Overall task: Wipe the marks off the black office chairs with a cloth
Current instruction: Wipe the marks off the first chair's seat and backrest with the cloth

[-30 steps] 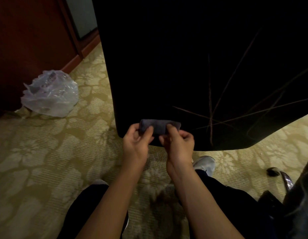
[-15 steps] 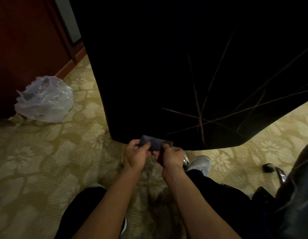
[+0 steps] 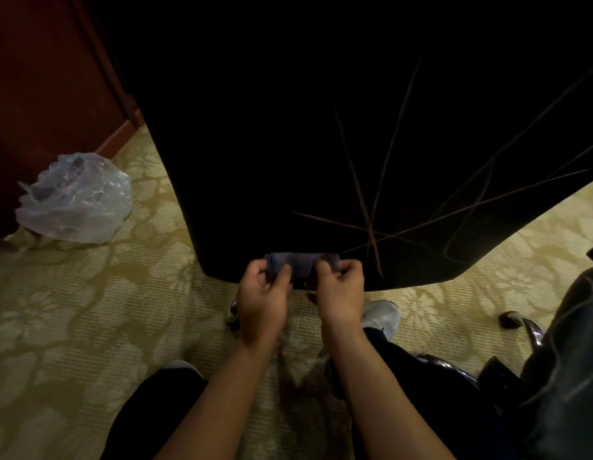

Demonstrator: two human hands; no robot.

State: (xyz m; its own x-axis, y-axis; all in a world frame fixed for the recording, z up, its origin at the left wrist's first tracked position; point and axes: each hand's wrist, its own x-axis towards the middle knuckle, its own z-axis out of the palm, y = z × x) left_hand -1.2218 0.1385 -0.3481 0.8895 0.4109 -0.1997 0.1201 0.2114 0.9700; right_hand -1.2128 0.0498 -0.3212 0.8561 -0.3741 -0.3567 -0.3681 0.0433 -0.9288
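The back of a black office chair (image 3: 288,127) fills the upper middle of the head view. Thin pale scratch-like marks (image 3: 371,227) cross its lower right part. A small folded dark grey cloth (image 3: 300,263) is held in front of the chair's bottom edge. My left hand (image 3: 263,293) grips the cloth's left end and my right hand (image 3: 339,292) grips its right end. The cloth sits just left of the crossing marks.
A crumpled clear plastic bag (image 3: 76,199) lies on the patterned carpet at the left, by a dark red wooden wall (image 3: 39,78). A second black chair (image 3: 567,360) with chrome legs and a castor (image 3: 509,318) stands at the right. My shoes and dark trousers are below.
The view has shifted, so the chair back sits further left and lower in frame. Both hands keep hold of the cloth, now bunched more tightly, at the chair's bottom edge.
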